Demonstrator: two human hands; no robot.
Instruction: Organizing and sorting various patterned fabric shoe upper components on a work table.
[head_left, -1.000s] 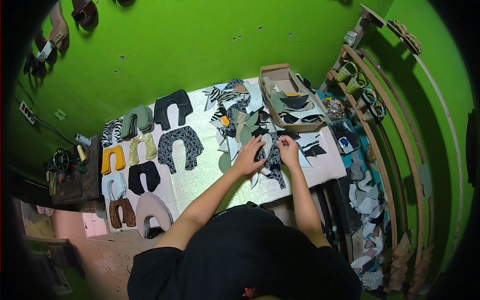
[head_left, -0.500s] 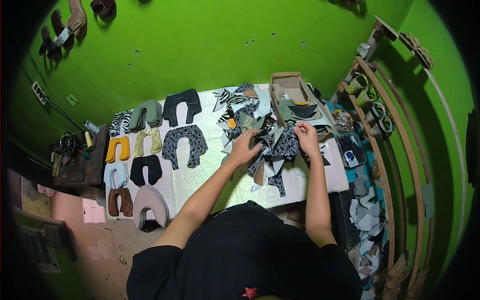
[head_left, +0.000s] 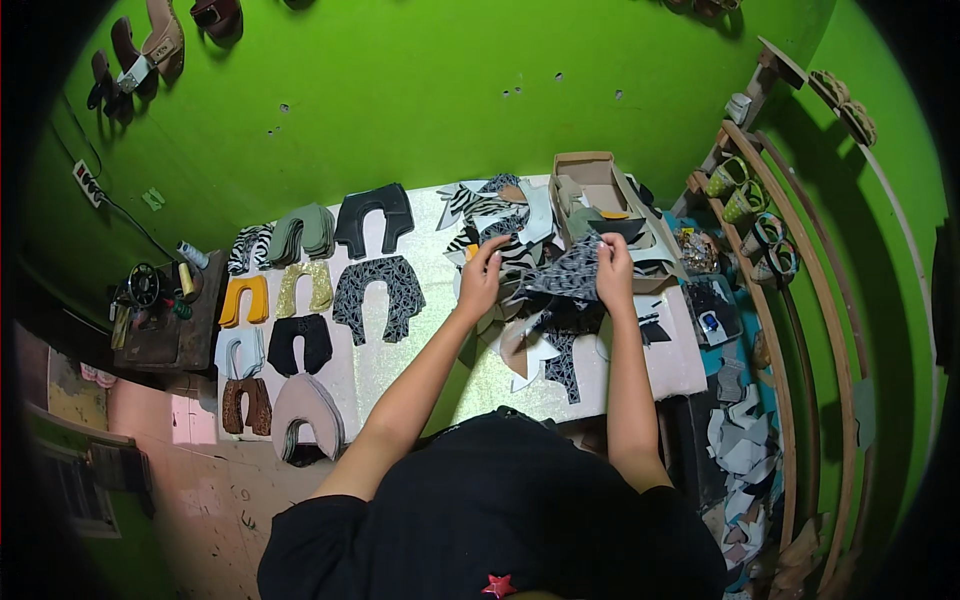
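Scrap (head_left: 570,272) of dark sheet material, marked with a pale crackle pattern, is pinched at its right side by the fingers of the right hand (head_left: 615,272). It is held above a heap of mixed offcuts (head_left: 500,208) on the pale surface (head_left: 415,365). Left hand (head_left: 480,281) is raised at the left side of the heap; its thumb and fingers stand slightly apart, and whether they touch the scrap cannot be told. Cardboard box (head_left: 584,168) containing further offcuts stands behind the right hand. Left of the heap, U-shaped pieces are set out in rows, among them a crackle-patterned stack (head_left: 377,271), a black stack (head_left: 374,200) and a green stack (head_left: 300,222).
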